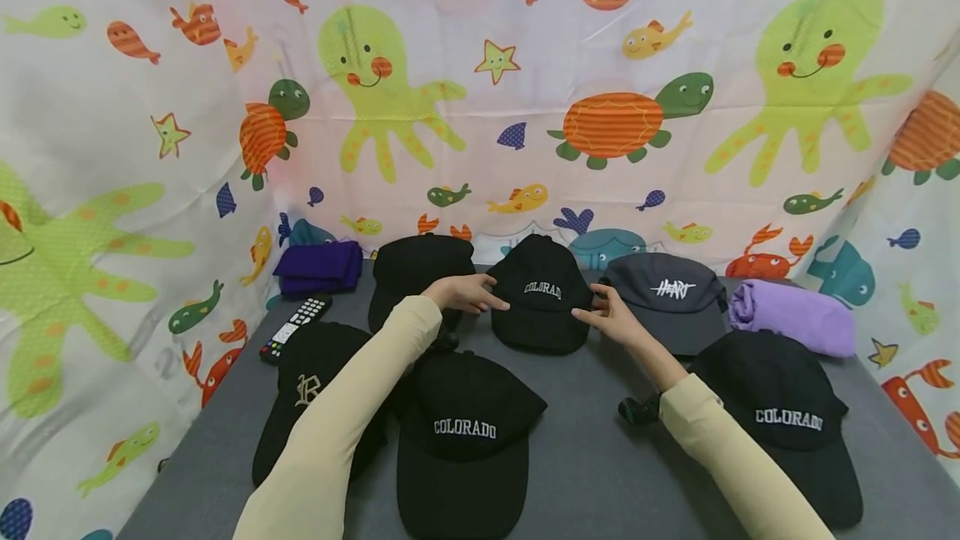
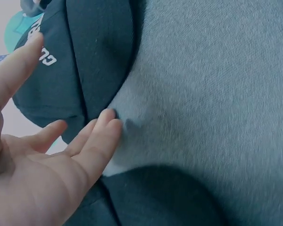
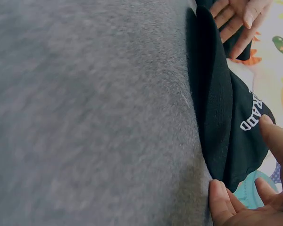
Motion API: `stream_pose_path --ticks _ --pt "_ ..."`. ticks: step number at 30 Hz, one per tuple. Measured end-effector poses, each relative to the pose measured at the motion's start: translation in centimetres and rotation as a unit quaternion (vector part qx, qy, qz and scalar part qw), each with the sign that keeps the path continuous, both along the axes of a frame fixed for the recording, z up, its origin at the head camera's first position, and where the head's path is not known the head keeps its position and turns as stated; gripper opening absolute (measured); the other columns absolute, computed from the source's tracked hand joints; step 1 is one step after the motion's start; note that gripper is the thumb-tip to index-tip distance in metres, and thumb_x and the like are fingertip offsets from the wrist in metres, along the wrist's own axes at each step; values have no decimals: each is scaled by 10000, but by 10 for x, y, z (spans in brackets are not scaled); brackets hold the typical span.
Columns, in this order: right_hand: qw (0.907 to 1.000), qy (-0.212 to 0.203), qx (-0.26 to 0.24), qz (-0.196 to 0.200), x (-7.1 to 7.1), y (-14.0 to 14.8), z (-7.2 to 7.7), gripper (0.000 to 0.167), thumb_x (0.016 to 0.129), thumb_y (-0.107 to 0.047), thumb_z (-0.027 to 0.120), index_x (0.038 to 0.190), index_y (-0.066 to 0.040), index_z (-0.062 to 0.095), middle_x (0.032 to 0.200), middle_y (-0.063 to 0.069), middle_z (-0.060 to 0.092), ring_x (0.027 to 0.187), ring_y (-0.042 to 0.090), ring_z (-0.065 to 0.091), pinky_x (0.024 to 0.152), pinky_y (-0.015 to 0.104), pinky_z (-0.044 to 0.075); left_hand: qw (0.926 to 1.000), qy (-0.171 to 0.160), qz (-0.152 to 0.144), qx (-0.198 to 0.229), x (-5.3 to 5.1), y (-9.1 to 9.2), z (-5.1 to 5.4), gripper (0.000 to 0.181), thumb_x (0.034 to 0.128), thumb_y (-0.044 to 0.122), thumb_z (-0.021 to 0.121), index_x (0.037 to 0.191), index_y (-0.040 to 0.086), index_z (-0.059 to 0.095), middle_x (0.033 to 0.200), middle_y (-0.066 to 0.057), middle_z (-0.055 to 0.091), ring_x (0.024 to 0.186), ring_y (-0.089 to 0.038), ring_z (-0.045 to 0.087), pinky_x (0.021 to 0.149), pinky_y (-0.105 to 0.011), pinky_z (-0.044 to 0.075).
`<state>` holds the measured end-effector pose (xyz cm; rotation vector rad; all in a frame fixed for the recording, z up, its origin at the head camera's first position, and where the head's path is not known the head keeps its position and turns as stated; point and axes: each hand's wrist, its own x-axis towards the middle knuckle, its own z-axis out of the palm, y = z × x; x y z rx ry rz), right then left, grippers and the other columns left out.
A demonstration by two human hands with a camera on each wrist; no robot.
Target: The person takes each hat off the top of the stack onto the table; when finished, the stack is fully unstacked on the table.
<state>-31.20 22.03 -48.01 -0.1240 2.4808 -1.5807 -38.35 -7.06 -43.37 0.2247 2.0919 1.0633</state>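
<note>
A black cap (image 1: pixel 536 325) with white COLORADO lettering sits at the back middle of the grey table, its brim toward me. At its left side is my left hand (image 1: pixel 468 293), fingers extended and spread. My right hand (image 1: pixel 609 317) is at the cap's right side, thumb and fingers apart. In the left wrist view, the left hand (image 2: pixel 42 174) has its palm showing and its fingertips by the edge of the cap (image 2: pixel 96 52). The right wrist view has the right hand (image 3: pixel 254 207) beside the cap (image 3: pixel 217 108); firm contact cannot be told.
Other black caps surround it: one behind left (image 1: pixel 420 261), one with an R (image 1: pixel 300 415), COLORADO caps in front (image 1: pixel 461 482) and at right (image 1: pixel 772 390). A dark grey HEART cap (image 1: pixel 667 315), lilac cloth (image 1: pixel 795 315), purple cloth (image 1: pixel 318 267) and remote control (image 1: pixel 296 327) lie around.
</note>
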Motion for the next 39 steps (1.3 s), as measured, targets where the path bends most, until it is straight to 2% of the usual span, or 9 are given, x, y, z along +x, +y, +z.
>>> stream_pose_path --ticks 7,15,20,24,27,30,32,35,39 --pt "9977 -295 -427 -428 -8 0 -6 845 878 -255 645 1485 -65 89 1445 296 210 1340 399 246 1020 520 338 9966 89 694 426 0 8 -8 858 848 296 680 1493 114 145 1416 -170 344 1123 -278 501 995 -384 410" --pt "9964 -272 -557 -577 -11 -4 -6 852 879 -250 645 1491 -75 78 1440 299 216 1334 404 245 1038 533 302 9801 -390 1654 1030 -1 6 -15 885 821 228 716 1493 126 148 1487 -142 259 1274 -306 414 980 -362 432" --pt "9942 -145 -700 -805 -10 -6 -9 859 867 -238 661 1492 -76 94 1402 298 254 1289 406 288 1029 524 308 9809 -322 1620 1032 -2 6 -18 945 800 244 737 1499 139 111 1512 -124 208 1229 -278 455 983 -355 429" --pt "9945 -151 -712 -752 -9 -2 -15 844 857 -248 674 1489 -81 139 1355 288 297 1222 395 345 994 504 334 9831 -218 1569 921 -3 4 -20 986 798 264 738 1504 163 58 1465 -127 286 885 -176 584 931 -338 456" --pt "9965 -116 -683 -463 -10 2 -17 819 848 -265 685 1482 -97 195 1289 263 349 1142 349 403 947 446 377 9855 -160 1502 768 -2 2 -21 1003 800 269 737 1504 197 25 1221 -131 489 626 -127 505 809 -317 464" --pt "9974 -97 -680 -202 -11 5 -18 798 841 -287 692 1476 -127 236 1221 223 369 1059 295 421 892 386 396 9885 -85 1344 691 -2 1 -21 995 802 266 736 1503 216 32 938 -91 548 564 -112 446 699 -287 432" --pt "9975 -143 -681 -82 -11 8 -17 798 836 -297 696 1472 -132 243 1229 213 375 1058 287 430 890 381 405 9900 -47 1233 684 -2 1 -21 981 797 266 740 1502 215 59 858 -61 537 563 -115 442 657 -281 419" --pt "9965 -281 -788 85 -11 11 -17 810 837 -290 696 1468 -99 225 1313 229 365 1132 327 443 936 423 407 9910 -86 1123 727 -3 0 -21 968 792 259 745 1500 225 85 869 -70 531 563 -121 438 638 -281 411" --pt "9914 -385 -1208 338 -8 14 -17 785 854 -238 680 1451 -35 211 1397 224 324 1195 319 429 972 419 400 9910 -75 1048 824 -4 -2 -19 1008 787 237 751 1498 271 37 1180 -149 487 585 -128 484 664 -282 443"
